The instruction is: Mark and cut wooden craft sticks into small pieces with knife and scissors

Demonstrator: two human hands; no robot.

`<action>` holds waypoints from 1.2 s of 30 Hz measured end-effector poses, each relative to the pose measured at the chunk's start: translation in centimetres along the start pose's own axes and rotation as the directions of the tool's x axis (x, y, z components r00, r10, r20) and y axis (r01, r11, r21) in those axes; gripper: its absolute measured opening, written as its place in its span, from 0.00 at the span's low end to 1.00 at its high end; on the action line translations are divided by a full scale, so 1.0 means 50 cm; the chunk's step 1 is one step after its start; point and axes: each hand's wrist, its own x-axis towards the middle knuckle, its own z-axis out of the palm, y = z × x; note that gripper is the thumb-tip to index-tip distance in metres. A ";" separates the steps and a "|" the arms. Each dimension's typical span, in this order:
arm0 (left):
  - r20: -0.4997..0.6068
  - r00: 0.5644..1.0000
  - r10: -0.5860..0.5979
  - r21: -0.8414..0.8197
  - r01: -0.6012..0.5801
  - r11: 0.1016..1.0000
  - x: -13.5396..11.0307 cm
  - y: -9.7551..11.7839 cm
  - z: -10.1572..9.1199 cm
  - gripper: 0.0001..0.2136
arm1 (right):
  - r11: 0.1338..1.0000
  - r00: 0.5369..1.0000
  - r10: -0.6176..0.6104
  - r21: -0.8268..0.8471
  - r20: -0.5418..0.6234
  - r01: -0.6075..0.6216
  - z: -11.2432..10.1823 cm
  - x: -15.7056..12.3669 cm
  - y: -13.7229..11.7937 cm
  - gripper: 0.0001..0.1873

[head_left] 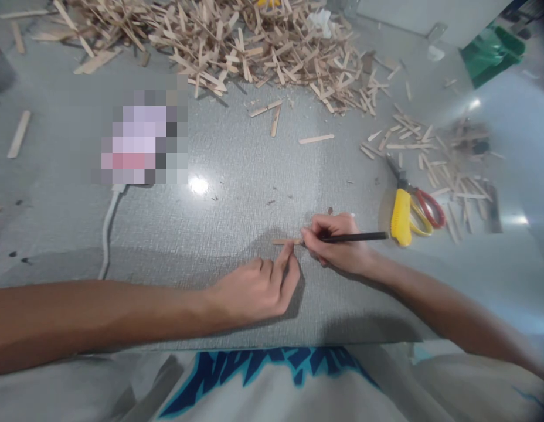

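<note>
A short wooden craft stick (281, 241) lies flat on the table, with my left hand (258, 287) curled beside it. The index fingertip presses the stick down near its right part, and the other fingers are folded. My right hand (336, 239) grips a black pencil (360, 237) in a writing hold. Its tip is at the right end of the stick, close to my left fingertip. The fingers partly cover that end, so I cannot tell whether there is a mark on it.
A large pile of craft sticks (254, 50) spreads across the back. Yellow-handled cutters (401, 217) and red-handled scissors (430, 208) lie to the right, near smaller scattered sticks (408, 126). A blurred-out device with a white cable (107, 234) is at the left. A green container (492, 55) stands back right.
</note>
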 end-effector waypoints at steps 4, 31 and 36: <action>-0.016 1.000 -0.009 -0.013 0.009 1.000 0.002 0.000 0.002 0.12 | 1.000 1.000 -0.001 0.017 0.005 0.001 0.001 0.001 -0.002 0.24; -0.042 0.999 -0.011 -0.027 0.010 1.000 -0.002 0.002 0.006 0.11 | 0.999 0.999 -0.046 -0.004 0.013 0.046 -0.001 0.001 -0.010 0.24; -0.032 0.999 -0.009 -0.033 0.008 0.999 -0.002 0.001 0.004 0.12 | 0.998 0.998 -0.055 -0.012 0.021 0.055 -0.002 0.003 -0.012 0.24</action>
